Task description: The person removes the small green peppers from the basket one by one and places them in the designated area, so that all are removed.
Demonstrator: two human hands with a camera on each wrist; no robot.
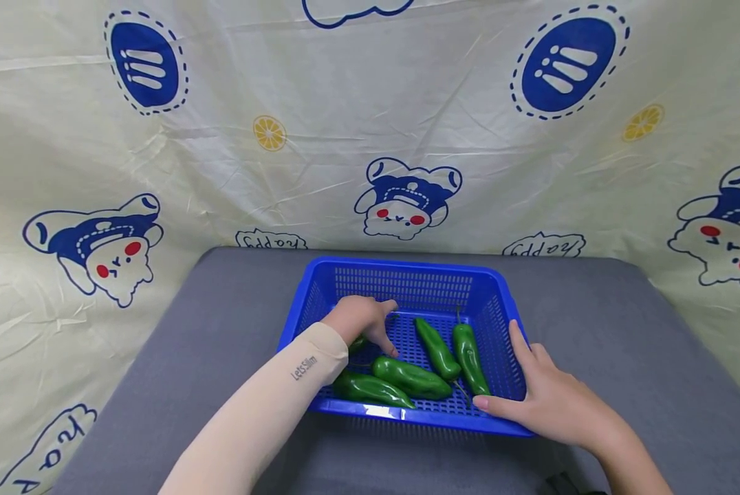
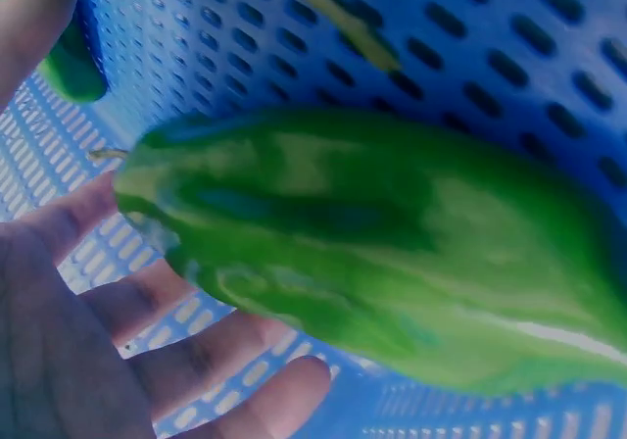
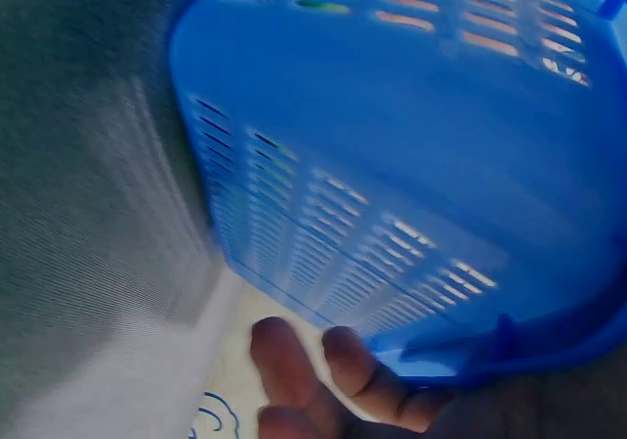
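Several long green chili peppers lie in a blue perforated plastic basket. My left hand reaches inside the basket at its left side, thumb and forefinger spread apart. A pepper there is partly hidden beneath the hand. In the left wrist view a large glossy pepper fills the middle, and the loosely extended fingers lie along its lower edge. At the near right corner my right hand grips the basket, its thumb over the front rim and its other fingers at the right side.
The basket stands on a grey cloth-covered table. Behind it hangs a pale curtain printed with cartoon figures. A small black object lies at the near edge, below the right forearm.
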